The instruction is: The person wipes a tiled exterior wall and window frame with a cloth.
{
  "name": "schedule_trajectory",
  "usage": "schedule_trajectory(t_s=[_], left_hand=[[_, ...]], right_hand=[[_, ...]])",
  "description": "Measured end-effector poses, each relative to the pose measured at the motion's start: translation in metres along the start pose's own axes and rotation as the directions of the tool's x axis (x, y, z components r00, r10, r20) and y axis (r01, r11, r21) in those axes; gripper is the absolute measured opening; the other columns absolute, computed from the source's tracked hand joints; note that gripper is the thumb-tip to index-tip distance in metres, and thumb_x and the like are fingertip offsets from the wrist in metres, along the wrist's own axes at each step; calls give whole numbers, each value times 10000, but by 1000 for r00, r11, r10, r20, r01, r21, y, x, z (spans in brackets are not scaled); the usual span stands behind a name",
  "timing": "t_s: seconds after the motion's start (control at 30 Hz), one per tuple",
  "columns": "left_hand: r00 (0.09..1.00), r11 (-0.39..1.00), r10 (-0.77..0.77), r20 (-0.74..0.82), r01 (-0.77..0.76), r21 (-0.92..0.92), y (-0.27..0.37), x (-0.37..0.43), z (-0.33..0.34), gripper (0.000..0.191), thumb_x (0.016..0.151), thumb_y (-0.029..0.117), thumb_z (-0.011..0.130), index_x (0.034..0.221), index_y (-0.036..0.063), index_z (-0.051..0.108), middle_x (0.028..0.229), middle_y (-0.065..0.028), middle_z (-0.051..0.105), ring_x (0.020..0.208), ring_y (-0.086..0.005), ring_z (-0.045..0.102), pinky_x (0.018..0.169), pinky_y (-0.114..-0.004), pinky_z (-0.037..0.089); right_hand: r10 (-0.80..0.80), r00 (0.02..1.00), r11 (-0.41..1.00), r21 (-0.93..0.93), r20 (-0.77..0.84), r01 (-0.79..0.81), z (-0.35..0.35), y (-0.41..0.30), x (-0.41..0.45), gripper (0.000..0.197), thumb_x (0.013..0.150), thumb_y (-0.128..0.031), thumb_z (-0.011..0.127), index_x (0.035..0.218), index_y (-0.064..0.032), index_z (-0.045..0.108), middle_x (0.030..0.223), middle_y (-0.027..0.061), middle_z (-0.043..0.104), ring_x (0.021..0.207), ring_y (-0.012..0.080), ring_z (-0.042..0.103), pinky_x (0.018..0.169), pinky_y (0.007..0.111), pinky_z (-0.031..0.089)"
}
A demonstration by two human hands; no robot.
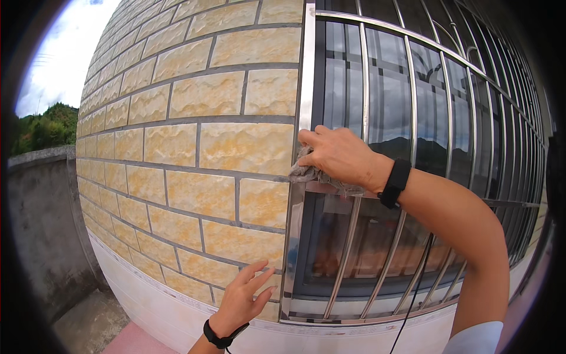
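My right hand (338, 152) grips a crumpled grey cloth (307, 170) and presses it to the left upright post (307, 84) of a stainless steel window grille. Part of the cloth hangs over the grille's middle crossbar (325, 187). Lower down, my left hand (243, 294) is empty, its fingers apart, in front of the yellow stone-look wall tiles (246, 148); whether its fingertips touch them I cannot tell. Each wrist wears a black band. Behind the vertical bars (364, 79) a dark-framed glass window (387, 110) reflects clouds and a hill.
A thin black cable (413, 296) hangs down in front of the grille's lower right part. Pale tiles (177, 318) cover the wall's base below a patterned border. At the left stands a grey concrete wall (48, 221), with pink flooring (137, 340) at the bottom.
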State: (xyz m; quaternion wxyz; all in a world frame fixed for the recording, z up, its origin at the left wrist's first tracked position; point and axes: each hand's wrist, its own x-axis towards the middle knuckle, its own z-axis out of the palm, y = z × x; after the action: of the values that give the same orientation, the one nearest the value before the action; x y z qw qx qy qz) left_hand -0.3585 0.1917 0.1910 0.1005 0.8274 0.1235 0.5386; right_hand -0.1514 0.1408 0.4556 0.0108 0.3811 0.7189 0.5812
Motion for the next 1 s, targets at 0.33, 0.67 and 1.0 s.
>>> schedule_trajectory(t_s=[0.33, 0.67, 1.0], left_hand=[[999, 1000, -17, -30, 16, -19, -12, -9, -13, 439, 757, 23, 717, 1182, 59, 611, 1222, -193, 549, 1061, -313, 579, 849, -349, 499], [995, 995, -89, -42, 88, -42, -17, -33, -22, 418, 750, 10, 718, 1156, 36, 621, 1203, -198, 557, 1047, -304, 592, 837, -344, 511], [993, 991, -114, -24, 112, -71, -21, -35, -15, 407, 750, 7, 709, 1147, 23, 620, 1193, -192, 572, 1034, -334, 585, 814, -362, 500]], right_hand=[[364, 861, 854, -241, -354, -460, -10, 90, 50, 276, 831, -88, 571, 1080, -182, 644, 998, 98, 492, 806, 262, 621, 657, 366, 559], [472, 832, 838, -145, -291, -526, -15, 149, 94, 498, 775, 14, 525, 1249, -137, 558, 1110, 106, 519, 937, 317, 594, 804, 392, 504], [341, 929, 938, 19, 144, -347, -38, 48, 43, 355, 701, 13, 536, 996, -73, 715, 890, 88, 618, 847, 284, 610, 755, 362, 500]])
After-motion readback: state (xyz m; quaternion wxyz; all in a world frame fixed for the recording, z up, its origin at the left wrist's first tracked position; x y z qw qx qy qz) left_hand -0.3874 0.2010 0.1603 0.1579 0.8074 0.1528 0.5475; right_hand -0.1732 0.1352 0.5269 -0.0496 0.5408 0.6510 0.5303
